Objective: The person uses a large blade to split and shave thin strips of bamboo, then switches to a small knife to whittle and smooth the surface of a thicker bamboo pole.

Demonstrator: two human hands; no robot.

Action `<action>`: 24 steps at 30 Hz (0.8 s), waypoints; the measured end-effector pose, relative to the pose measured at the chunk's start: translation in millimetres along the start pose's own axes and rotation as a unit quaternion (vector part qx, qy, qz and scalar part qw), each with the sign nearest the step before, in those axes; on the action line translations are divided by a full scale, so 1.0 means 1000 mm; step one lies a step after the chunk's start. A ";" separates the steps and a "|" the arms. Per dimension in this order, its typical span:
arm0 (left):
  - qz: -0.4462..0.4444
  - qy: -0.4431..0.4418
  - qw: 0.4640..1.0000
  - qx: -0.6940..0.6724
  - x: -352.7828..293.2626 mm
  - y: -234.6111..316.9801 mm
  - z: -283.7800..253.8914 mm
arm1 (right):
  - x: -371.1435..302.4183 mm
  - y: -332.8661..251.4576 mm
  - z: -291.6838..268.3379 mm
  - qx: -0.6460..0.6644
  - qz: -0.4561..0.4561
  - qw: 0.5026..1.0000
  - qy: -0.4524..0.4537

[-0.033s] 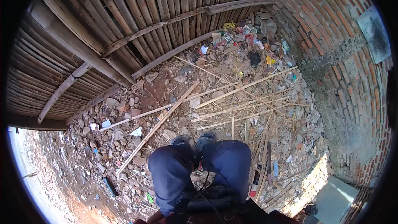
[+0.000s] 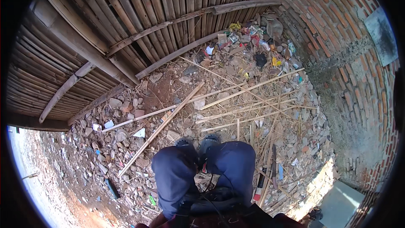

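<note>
My bent knees (image 2: 175,177) in dark trousers and my dark shoes (image 2: 209,141) fill the lower middle. Beside my left thigh, at the bottom edge, a small brownish patch of my left hand (image 2: 157,220) shows; its fingers are hidden. My right hand is out of sight. Long pale wooden strips (image 2: 253,88) lie crossed on the rubble before my feet. One thicker strip (image 2: 162,128) slants down to the left. By my right knee are a dark, slightly curved blade-like tool (image 2: 274,164) and a black object with a red and white end (image 2: 258,185).
A bamboo wall (image 2: 181,0) with a horizontal pole stands ahead and left; a brick wall (image 2: 358,76) rises on the right. Litter (image 2: 253,38) heaps in the far corner. Stones (image 2: 122,135) cover the ground. A dark bottle-like object (image 2: 112,189) lies left, a pale flat panel (image 2: 341,204) lower right.
</note>
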State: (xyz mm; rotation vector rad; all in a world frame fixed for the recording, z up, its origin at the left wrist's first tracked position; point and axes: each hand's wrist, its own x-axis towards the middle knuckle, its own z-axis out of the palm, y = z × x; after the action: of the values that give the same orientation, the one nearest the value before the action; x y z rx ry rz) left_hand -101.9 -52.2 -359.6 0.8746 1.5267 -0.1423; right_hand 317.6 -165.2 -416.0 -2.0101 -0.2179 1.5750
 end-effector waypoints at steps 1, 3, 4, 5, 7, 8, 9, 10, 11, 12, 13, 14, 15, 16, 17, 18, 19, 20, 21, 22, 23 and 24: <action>0.005 0.004 1.000 0.002 0.000 -0.003 -0.001 | 0.003 -0.005 -0.001 -0.002 -0.014 1.000 -0.001; 0.013 0.012 1.000 0.002 -0.001 -0.002 -0.001 | 0.001 -0.015 -0.007 -0.008 -0.024 1.000 -0.003; 0.014 0.015 1.000 0.002 -0.002 -0.007 0.000 | 0.000 -0.008 -0.013 -0.010 -0.029 1.000 -0.004; 0.016 0.018 1.000 -0.002 0.001 -0.012 0.004 | 0.001 -0.003 -0.019 -0.015 -0.030 0.999 -0.004; 0.025 0.025 0.999 -0.005 0.004 -0.017 0.011 | -0.004 0.013 -0.032 -0.022 -0.034 0.999 -0.004; 0.040 0.027 0.999 0.001 0.015 -0.008 0.009 | -0.001 0.020 -0.036 -0.016 -0.042 0.999 0.001; 0.048 0.026 0.998 0.008 0.017 -0.005 0.010 | -0.004 0.031 -0.039 -0.010 -0.040 0.999 0.004; 0.052 0.036 0.998 -0.009 0.018 -0.008 0.018 | -0.003 0.027 -0.046 -0.028 -0.043 0.999 -0.005; 0.056 0.036 0.998 -0.010 0.017 -0.007 0.021 | -0.007 0.033 -0.049 -0.026 -0.040 0.999 -0.007; 0.064 0.040 0.997 -0.010 0.019 -0.003 0.021 | -0.008 0.035 -0.051 -0.029 -0.044 0.999 -0.007; 0.081 0.037 0.996 0.008 0.026 0.010 0.016 | -0.009 0.045 -0.053 -0.012 -0.047 0.999 0.001; 0.089 0.040 0.995 0.007 0.029 0.015 0.017 | -0.010 0.047 -0.058 -0.013 -0.051 0.999 0.002; 0.093 0.042 0.995 0.000 0.031 0.014 0.020 | -0.009 0.045 -0.064 -0.020 -0.054 0.998 0.000; 0.095 0.045 0.994 -0.009 0.030 0.012 0.021 | -0.014 0.044 -0.069 -0.027 -0.054 0.998 -0.001; 0.104 0.044 0.994 -0.005 0.031 0.017 0.021 | -0.018 0.047 -0.073 -0.026 -0.056 0.998 0.003; 0.107 0.042 0.993 -0.004 0.032 0.018 0.021 | -0.025 0.054 -0.077 -0.023 -0.053 0.998 0.006; 0.112 0.043 0.993 -0.003 0.034 0.021 0.020 | -0.028 0.057 -0.080 -0.020 -0.053 0.998 0.010; 0.112 0.041 0.993 -0.004 0.036 0.020 0.021 | -0.031 0.062 -0.082 -0.018 -0.051 0.998 0.013; 0.110 0.038 0.993 -0.004 0.036 0.018 0.023 | -0.038 0.068 -0.085 -0.020 -0.044 0.999 0.015; 0.104 0.036 0.994 -0.005 0.032 0.013 0.022 | -0.040 0.070 -0.084 -0.020 -0.039 0.999 0.016; 0.095 0.033 0.995 -0.008 0.028 0.005 0.025 | -0.044 0.070 -0.081 -0.023 -0.032 0.999 0.014; 0.087 0.031 0.996 -0.009 0.027 0.000 0.025 | -0.039 0.067 -0.077 -0.023 -0.027 0.999 0.013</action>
State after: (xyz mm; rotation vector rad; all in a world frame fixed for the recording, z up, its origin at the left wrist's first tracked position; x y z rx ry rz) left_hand -79.2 -54.7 -388.5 1.0000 1.4991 0.0253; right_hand 364.0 -263.8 -407.2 -2.0400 -0.2988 1.5227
